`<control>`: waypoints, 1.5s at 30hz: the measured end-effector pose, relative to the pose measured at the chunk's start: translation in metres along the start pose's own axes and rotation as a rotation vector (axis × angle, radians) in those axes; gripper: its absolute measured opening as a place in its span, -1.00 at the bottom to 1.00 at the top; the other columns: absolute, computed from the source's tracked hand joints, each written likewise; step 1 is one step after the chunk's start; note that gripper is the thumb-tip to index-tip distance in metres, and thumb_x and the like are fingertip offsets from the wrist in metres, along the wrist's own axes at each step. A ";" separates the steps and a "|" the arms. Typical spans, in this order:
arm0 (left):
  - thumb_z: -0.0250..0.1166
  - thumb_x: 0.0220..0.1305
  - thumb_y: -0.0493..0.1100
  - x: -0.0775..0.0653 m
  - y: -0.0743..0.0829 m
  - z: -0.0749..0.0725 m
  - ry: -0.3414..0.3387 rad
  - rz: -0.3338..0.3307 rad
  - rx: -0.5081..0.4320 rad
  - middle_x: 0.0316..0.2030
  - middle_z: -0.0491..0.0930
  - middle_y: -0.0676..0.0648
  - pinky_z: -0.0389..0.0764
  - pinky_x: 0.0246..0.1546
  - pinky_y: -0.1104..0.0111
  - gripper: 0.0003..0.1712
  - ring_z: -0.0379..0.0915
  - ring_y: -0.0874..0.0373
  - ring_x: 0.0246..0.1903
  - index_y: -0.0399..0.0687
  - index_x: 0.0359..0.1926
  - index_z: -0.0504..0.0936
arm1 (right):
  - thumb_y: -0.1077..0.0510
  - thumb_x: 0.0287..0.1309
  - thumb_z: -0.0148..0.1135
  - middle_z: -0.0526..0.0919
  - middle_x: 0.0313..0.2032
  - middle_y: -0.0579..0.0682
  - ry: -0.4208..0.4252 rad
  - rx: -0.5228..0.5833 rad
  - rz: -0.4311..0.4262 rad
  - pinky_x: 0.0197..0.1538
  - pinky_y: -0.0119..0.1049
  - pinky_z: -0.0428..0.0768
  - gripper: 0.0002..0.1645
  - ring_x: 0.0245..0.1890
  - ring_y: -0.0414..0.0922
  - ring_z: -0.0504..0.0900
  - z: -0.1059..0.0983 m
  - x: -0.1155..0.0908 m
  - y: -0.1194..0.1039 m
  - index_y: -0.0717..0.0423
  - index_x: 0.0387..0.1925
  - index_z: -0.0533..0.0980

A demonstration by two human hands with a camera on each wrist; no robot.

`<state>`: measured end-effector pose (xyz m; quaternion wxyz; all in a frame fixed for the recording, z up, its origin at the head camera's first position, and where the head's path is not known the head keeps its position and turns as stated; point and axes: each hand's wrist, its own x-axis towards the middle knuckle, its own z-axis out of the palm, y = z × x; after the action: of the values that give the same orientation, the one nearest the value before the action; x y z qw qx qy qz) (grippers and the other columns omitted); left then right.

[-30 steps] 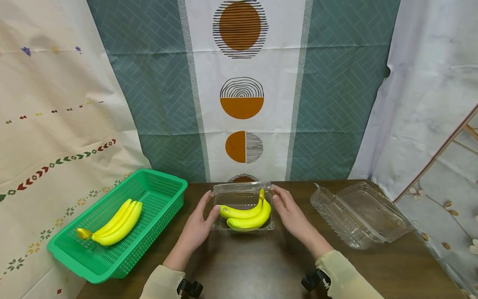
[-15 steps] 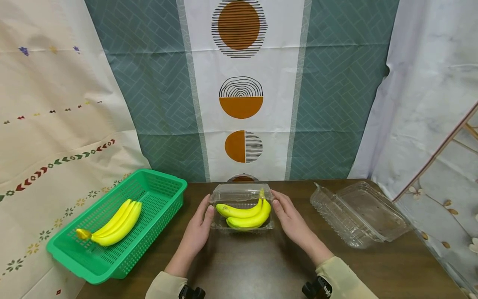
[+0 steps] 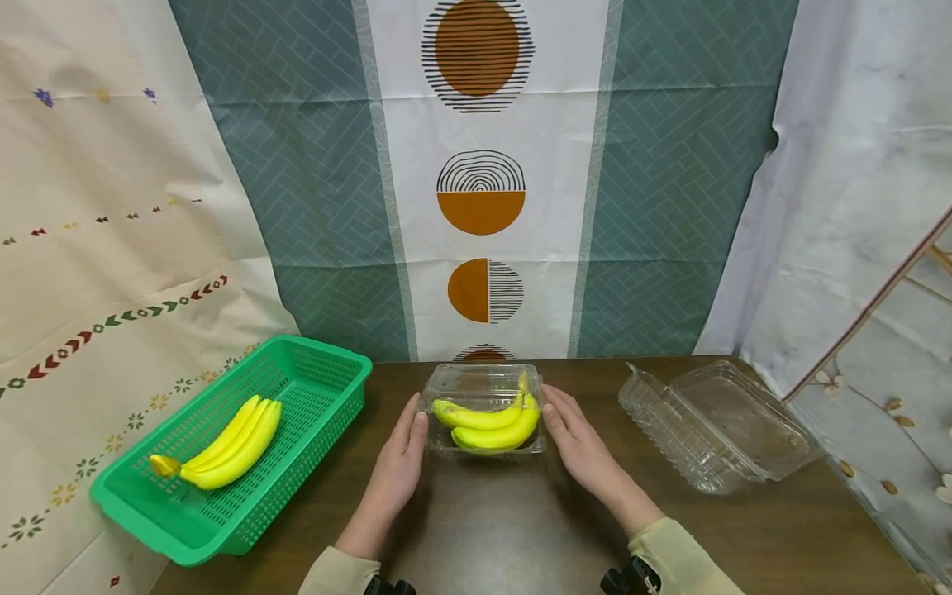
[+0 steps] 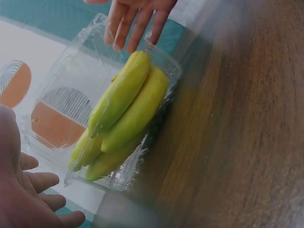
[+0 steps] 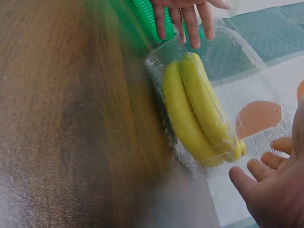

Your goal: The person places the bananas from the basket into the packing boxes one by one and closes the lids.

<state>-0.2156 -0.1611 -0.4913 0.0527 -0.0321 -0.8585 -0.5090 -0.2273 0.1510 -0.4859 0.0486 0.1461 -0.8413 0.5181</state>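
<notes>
A clear hinged plastic clamshell box (image 3: 472,380) sits mid-table with a bunch of yellow bananas (image 3: 491,435) inside. Its lid tilts up from the back edge and leans partly over the fruit, the stem showing through the plastic. My left hand (image 3: 397,463) is at the box's left side, fingers extended. Opposite it, my right hand (image 3: 587,450) lies along the right side with its fingers fairly straight. Both wrist views show extended fingers at the raised lid (image 4: 61,109); whether they touch it is hard to tell. Neither hand grips the bananas (image 5: 197,114).
At left, a green perforated basket (image 3: 327,463) holds another bunch of bananas (image 3: 230,446). A second clear clamshell (image 3: 717,430) lies open to the right. Patterned cloths (image 3: 320,207) hang behind and at both sides of the dark wooden table (image 3: 513,529).
The lid has swung forward from nearly upright and now partly covers the bananas. My left hand has turned slightly, its thumb moving away from the fruit; the right hand has shifted little.
</notes>
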 end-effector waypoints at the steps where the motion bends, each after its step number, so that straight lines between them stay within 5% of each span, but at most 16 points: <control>1: -0.14 0.80 0.31 0.000 0.000 0.000 -0.001 -0.001 0.001 0.73 0.11 -0.19 0.08 0.60 -0.27 -0.17 0.04 -0.26 0.68 -0.02 0.79 0.08 | -0.03 0.82 -0.10 0.16 0.70 0.22 -0.001 0.001 0.004 0.64 0.31 0.11 -0.31 0.69 0.24 0.14 0.000 0.000 0.000 0.23 0.71 0.21; 32: -0.06 0.81 0.21 -0.001 -0.012 0.013 -0.008 -0.035 0.005 0.70 0.16 -0.25 0.10 0.59 -0.29 -0.22 0.05 -0.29 0.67 -0.11 0.76 0.14 | -0.09 0.79 -0.01 0.09 0.71 0.27 -0.024 -0.004 0.024 0.62 0.32 0.13 -0.20 0.69 0.28 0.09 0.009 -0.007 0.012 0.34 0.71 0.15; 45: -0.02 0.81 0.19 0.001 -0.016 0.013 0.037 -0.029 0.015 0.63 0.30 -0.30 0.18 0.57 -0.29 -0.28 0.13 -0.31 0.64 -0.16 0.68 0.33 | -0.04 0.78 0.03 0.06 0.71 0.29 -0.032 0.010 0.066 0.61 0.33 0.14 -0.21 0.70 0.29 0.06 0.012 -0.009 0.013 0.33 0.71 0.13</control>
<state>-0.2189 -0.1577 -0.5117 0.0616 -0.0098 -0.8617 -0.5036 -0.2216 0.1475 -0.5044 0.0174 0.1265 -0.8438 0.5212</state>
